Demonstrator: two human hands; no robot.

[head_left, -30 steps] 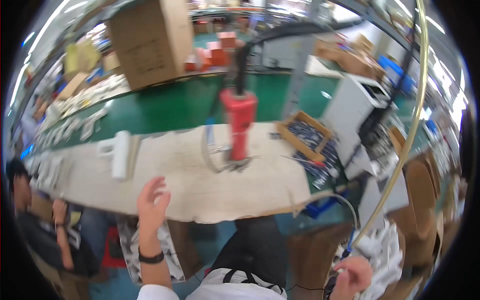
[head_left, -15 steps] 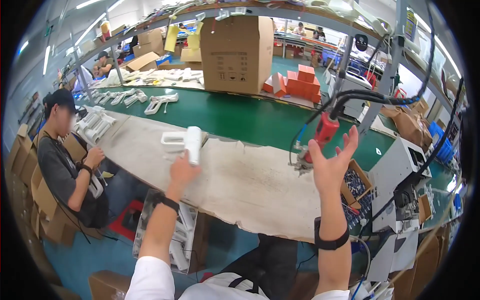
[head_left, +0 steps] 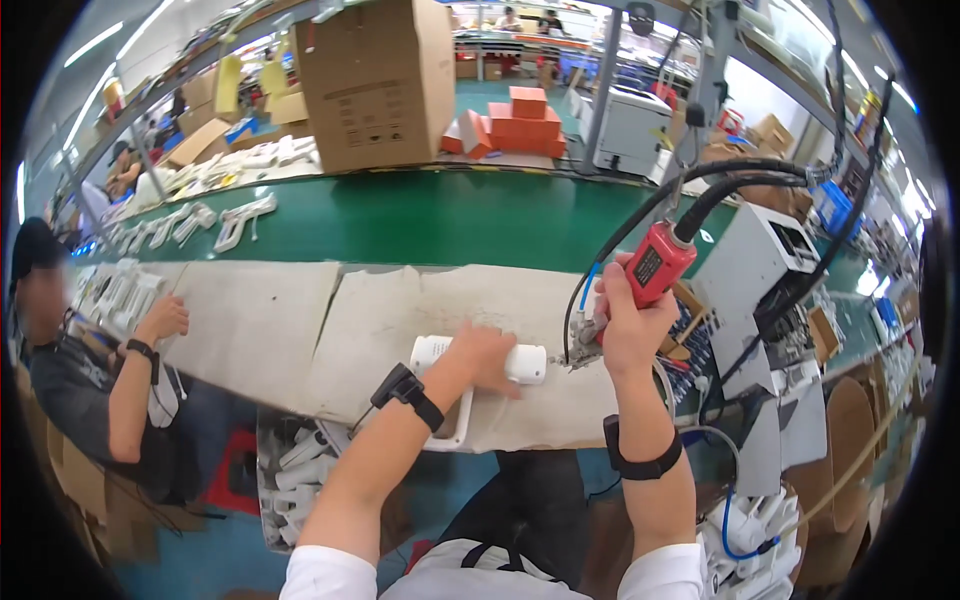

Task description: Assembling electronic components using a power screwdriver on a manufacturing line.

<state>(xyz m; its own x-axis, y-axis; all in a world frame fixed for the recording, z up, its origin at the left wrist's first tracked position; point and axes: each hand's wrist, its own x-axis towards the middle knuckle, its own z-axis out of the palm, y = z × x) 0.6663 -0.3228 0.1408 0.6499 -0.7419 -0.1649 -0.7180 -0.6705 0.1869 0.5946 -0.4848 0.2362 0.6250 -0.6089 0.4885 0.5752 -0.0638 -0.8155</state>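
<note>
My left hand (head_left: 483,358) is wrapped over the barrel of a white plastic housing (head_left: 527,364) lying on the worktop. Its looped handle hangs toward me, partly behind my left wrist. In my right hand (head_left: 637,325) is a red electric screwdriver (head_left: 660,262), hung on thick black cables, with the fingers closed round its body. The screwdriver's metal nose (head_left: 582,343) points down at the left, just beyond the right end of the housing; whether the two touch I cannot tell.
A stained beige sheet (head_left: 400,300) covers the near worktop, with a green bench (head_left: 480,215) behind. At the right stand a tray of small parts (head_left: 690,360) and a white machine (head_left: 745,275). A co-worker (head_left: 75,390) sits at the left beside stacked white housings (head_left: 120,292).
My left hand has brought the white housing rightward and nearer to me, and turned it sideways. My right hand, open beside the red screwdriver before, now grips it. The view has swung right.
</note>
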